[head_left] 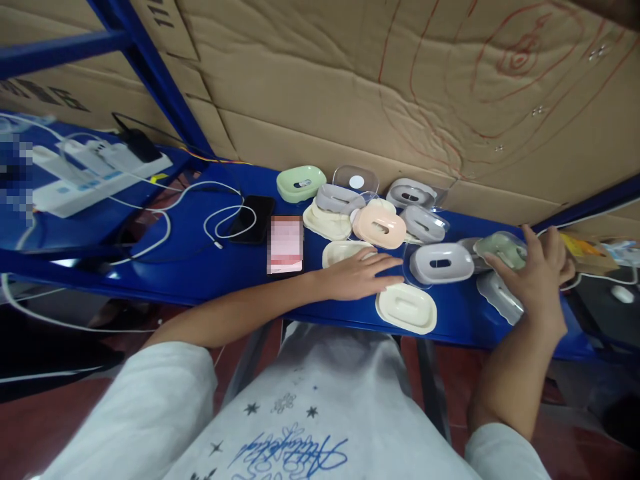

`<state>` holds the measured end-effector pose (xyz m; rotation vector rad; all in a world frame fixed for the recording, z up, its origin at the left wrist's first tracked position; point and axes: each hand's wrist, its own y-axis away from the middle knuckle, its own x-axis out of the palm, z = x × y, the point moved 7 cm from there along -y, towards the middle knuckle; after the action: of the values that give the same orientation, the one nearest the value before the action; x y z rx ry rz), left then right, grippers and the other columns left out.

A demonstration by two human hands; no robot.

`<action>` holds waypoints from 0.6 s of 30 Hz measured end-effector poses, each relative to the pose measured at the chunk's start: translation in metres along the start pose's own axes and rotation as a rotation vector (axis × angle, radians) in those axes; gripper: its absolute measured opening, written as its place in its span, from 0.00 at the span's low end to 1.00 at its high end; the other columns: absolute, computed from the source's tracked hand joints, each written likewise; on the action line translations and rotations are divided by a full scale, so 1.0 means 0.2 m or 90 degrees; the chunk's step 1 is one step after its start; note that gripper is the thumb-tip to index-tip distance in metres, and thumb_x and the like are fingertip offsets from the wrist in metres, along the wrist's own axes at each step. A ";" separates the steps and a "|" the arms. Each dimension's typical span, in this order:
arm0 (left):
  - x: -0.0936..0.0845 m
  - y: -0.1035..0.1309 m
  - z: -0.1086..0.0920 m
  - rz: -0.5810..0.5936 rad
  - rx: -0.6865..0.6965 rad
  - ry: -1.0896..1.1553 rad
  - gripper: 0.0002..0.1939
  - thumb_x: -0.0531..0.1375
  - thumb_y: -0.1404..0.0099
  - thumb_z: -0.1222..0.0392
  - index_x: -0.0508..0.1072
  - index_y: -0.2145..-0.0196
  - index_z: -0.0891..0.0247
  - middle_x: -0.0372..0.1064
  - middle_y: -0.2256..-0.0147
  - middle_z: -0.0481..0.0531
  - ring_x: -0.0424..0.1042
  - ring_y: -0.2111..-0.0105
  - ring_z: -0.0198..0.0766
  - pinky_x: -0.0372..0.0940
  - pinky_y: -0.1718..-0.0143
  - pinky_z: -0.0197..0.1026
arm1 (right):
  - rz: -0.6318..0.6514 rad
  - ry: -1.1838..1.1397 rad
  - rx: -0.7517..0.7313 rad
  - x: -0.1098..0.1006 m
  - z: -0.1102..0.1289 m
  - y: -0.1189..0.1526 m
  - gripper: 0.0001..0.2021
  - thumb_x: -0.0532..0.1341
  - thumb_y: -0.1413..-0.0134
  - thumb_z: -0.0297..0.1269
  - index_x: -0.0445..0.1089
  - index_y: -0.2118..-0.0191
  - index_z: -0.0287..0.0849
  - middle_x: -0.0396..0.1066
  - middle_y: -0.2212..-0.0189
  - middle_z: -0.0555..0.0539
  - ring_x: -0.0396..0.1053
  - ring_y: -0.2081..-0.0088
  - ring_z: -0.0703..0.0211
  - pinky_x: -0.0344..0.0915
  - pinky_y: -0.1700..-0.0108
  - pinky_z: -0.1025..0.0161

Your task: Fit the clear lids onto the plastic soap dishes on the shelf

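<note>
My left hand [357, 275] lies palm down with its fingers stretched out, partly covering a cream soap dish [336, 253]. Just beyond its fingertips is a lavender soap dish [443, 263], and below them another cream dish [406, 308]. On the right, my right hand [543, 277] is open, its thumb over the near side of a pale green soap dish [505, 248] and its fingers spread past the right end. Whether the thumb touches the dish I cannot tell. A grey wavy-edged piece [500, 297] lies below the green dish.
A peach dish [380, 227], a light green dish [301, 184] and several grey ones stand toward the cardboard wall [320, 93]. A lit phone [286, 245], a dark phone [255, 220] and a white cable [200, 190] lie left. A power strip [100, 180] sits farther left.
</note>
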<state>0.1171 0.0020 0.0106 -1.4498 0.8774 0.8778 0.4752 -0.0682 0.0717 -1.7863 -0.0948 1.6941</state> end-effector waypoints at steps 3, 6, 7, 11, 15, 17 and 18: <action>0.01 0.00 -0.16 0.030 0.109 0.071 0.28 0.61 0.23 0.42 0.70 0.32 0.53 0.58 0.26 0.61 0.60 0.28 0.54 0.55 0.30 0.59 | 0.118 -0.004 0.043 0.11 -0.21 -0.01 0.48 0.61 0.44 0.72 0.52 0.23 0.59 0.54 0.24 0.34 0.53 0.25 0.27 0.55 0.30 0.28; 0.07 0.00 -0.23 0.083 0.142 0.091 0.29 0.61 0.25 0.36 0.73 0.34 0.52 0.62 0.28 0.59 0.61 0.28 0.53 0.51 0.28 0.58 | 0.097 -0.011 -0.028 0.15 -0.18 -0.07 0.43 0.60 0.41 0.69 0.57 0.25 0.56 0.64 0.29 0.36 0.60 0.28 0.35 0.57 0.29 0.39; 0.09 0.00 -0.22 0.088 0.133 0.091 0.28 0.60 0.24 0.37 0.74 0.35 0.53 0.65 0.30 0.59 0.63 0.30 0.52 0.51 0.29 0.58 | 0.085 -0.015 -0.060 0.15 -0.12 -0.10 0.41 0.60 0.39 0.68 0.58 0.26 0.55 0.64 0.29 0.36 0.60 0.28 0.36 0.57 0.29 0.41; 0.10 0.01 -0.19 0.054 0.112 0.078 0.24 0.58 0.22 0.40 0.76 0.38 0.54 0.71 0.35 0.60 0.70 0.36 0.51 0.56 0.33 0.58 | 0.111 -0.040 -0.158 0.21 0.17 -0.26 0.42 0.60 0.36 0.64 0.57 0.25 0.45 0.63 0.29 0.33 0.61 0.30 0.37 0.55 0.29 0.45; 0.09 0.01 -0.18 0.045 0.102 0.041 0.22 0.56 0.21 0.41 0.76 0.41 0.56 0.72 0.38 0.60 0.71 0.39 0.51 0.56 0.35 0.57 | 0.161 -0.006 -0.111 0.33 0.31 -0.45 0.44 0.60 0.35 0.66 0.54 0.23 0.47 0.59 0.26 0.33 0.60 0.31 0.30 0.58 0.34 0.41; 0.08 0.00 -0.16 0.053 0.090 0.019 0.19 0.56 0.20 0.43 0.77 0.44 0.57 0.74 0.41 0.60 0.71 0.41 0.51 0.57 0.37 0.56 | 0.202 0.003 -0.093 0.39 0.31 -0.50 0.44 0.61 0.36 0.66 0.55 0.23 0.47 0.60 0.27 0.33 0.61 0.32 0.30 0.60 0.36 0.40; 0.08 0.00 -0.15 0.055 0.081 0.012 0.18 0.57 0.21 0.45 0.78 0.46 0.57 0.74 0.42 0.60 0.72 0.43 0.50 0.57 0.38 0.55 | 0.215 0.005 -0.088 0.41 0.31 -0.51 0.45 0.61 0.36 0.66 0.55 0.23 0.46 0.61 0.28 0.32 0.61 0.32 0.30 0.60 0.36 0.40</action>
<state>0.1246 -0.0292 -0.0017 -1.3191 0.9992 0.8578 0.4708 0.0754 0.0562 -1.9979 0.1018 1.9538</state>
